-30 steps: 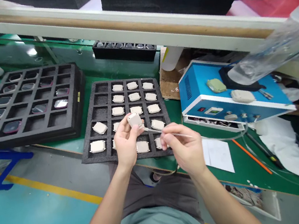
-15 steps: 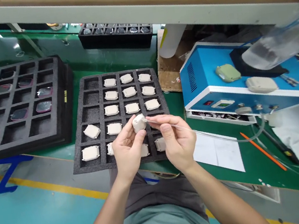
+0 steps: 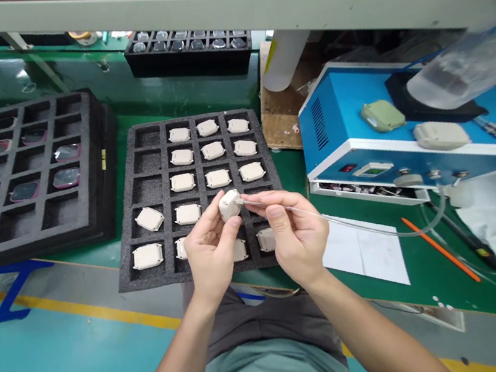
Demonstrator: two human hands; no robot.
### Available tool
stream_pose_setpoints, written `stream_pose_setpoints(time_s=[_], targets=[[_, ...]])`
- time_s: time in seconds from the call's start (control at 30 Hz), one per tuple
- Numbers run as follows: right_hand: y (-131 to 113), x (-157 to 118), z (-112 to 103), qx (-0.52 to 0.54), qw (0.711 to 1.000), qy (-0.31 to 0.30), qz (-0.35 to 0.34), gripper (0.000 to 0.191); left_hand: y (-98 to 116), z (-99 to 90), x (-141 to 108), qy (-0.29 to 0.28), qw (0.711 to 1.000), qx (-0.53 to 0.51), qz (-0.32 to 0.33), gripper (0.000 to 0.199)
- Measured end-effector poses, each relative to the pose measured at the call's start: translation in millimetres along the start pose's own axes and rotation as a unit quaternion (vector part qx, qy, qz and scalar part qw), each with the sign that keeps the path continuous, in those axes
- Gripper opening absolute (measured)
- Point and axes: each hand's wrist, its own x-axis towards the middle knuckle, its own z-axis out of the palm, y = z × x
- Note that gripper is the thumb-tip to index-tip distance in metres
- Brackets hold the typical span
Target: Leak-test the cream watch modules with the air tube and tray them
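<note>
Between thumb and fingers, my left hand (image 3: pixel 211 250) grips a small cream watch case (image 3: pixel 230 206), tilted up above the tray. My right hand (image 3: pixel 295 228) pinches a thin clear tube (image 3: pixel 352 229), and its tip touches or nearly touches the right edge of the case. From my fingers the tube curves right to the front of a blue machine (image 3: pixel 360 125). Below both hands lies a grey foam tray (image 3: pixel 151 189) with rows of similar cream cases; a few of its pockets at the left hold nothing. My hands hide part of its lower rows.
At left, a stacked dark foam tray (image 3: pixel 87 172) holds several glass-faced cases. White paper (image 3: pixel 365 255) and an orange stick (image 3: pixel 441 249) lie at right. A green case (image 3: pixel 382 115) rests on the machine. A shelf edge (image 3: pixel 202 6) crosses overhead.
The view has shifted slightly. Both hands keep nearly the same pose, with the watch case and the tube tip still together.
</note>
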Motion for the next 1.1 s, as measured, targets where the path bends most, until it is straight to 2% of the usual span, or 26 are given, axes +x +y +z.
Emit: stream_pose_setpoints(time_s=[0.23,0.43,0.73,1.1], targets=[[0.7,1.0,0.3,0.028,1.0,-0.001,-0.007,0.012,-0.8,-0.6,0.3,-0.004,1.0,0.004,0.011,0.044],[5.3,1.3,-0.5,0.047,0.998,-0.004,-0.038,0.012,-2.5,-1.3,0.5,-0.012,0.999,0.019,0.034,0.046],[4.8,4.4,3.3,0.085,0.996,-0.003,-0.03,0.012,-0.2,-1.0,3.1,0.001,0.998,0.049,0.033,0.047],[6.5,16.6,8.7,0.122,0.992,-0.016,-0.032,0.015,-4.5,-1.1,11.5,0.025,0.994,0.08,0.07,0.044]])
